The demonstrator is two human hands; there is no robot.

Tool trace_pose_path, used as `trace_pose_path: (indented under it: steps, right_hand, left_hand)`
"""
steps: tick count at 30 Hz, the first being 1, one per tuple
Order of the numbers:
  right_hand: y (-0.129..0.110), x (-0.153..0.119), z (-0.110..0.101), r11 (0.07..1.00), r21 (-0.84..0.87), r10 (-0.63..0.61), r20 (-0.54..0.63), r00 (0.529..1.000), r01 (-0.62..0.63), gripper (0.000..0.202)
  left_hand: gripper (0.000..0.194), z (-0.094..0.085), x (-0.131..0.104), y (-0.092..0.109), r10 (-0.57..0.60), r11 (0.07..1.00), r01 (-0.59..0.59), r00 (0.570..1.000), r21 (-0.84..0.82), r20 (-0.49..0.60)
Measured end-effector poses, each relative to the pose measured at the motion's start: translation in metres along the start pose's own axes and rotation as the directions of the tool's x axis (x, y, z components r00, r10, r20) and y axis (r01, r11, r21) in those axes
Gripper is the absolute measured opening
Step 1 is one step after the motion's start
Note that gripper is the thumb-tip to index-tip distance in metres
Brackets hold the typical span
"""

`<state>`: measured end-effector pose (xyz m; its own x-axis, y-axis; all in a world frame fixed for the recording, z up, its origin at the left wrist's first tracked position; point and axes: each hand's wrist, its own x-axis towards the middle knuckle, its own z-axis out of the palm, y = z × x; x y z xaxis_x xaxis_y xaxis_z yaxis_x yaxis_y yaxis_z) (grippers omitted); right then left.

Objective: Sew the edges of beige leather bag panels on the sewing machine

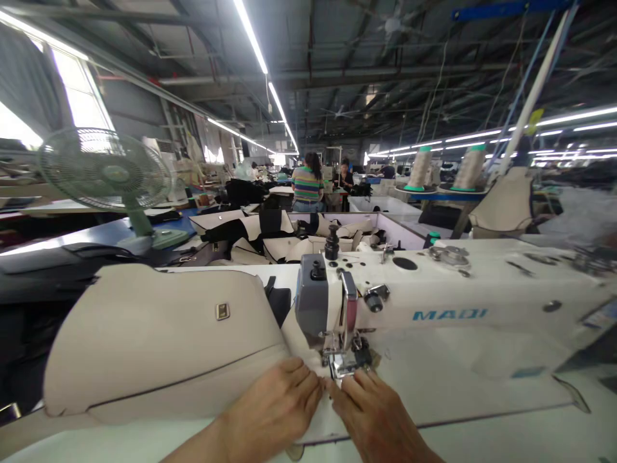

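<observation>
My left hand (277, 405) lies flat on a cream leather-like panel (159, 341) that bears a small metal badge (222, 311) and a dark seam line. My right hand (373, 415) rests beside it, fingertips touching the material right in front of the presser foot (346, 364) of a white sewing machine (434, 302). Both hands press the cream piece down on the machine bed, fingers together, close to the needle. The needle itself is hidden behind the machine head.
A bin of cream and black cut pieces (299, 241) stands behind the machine. A green desk fan (108, 173) is at the left, two thread cones (446, 168) at the right. A person in a striped shirt (307, 183) sits farther back.
</observation>
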<state>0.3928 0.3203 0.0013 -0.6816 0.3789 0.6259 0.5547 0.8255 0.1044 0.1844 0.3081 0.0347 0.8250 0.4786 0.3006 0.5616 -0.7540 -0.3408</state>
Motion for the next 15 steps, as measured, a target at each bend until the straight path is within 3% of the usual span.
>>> trace_pose_path:
  steps: [8, 15]
  right_hand:
    - [-0.0021, 0.0001, -0.0006, 0.991, 0.074, 0.107, 0.067, 0.992, -0.112, 0.013]
    - [-0.0031, -0.0013, -0.0016, 0.985, 0.091, 0.138, 0.103, 0.985, -0.147, 0.012]
  left_hand:
    - [0.018, 0.0051, 0.0046, -0.0092, -0.008, 1.000, 0.008, 1.000, -0.026, 0.015]
    - [0.021, 0.0064, 0.0044, -0.0096, -0.023, 1.000, 0.023, 1.000, -0.020, 0.011]
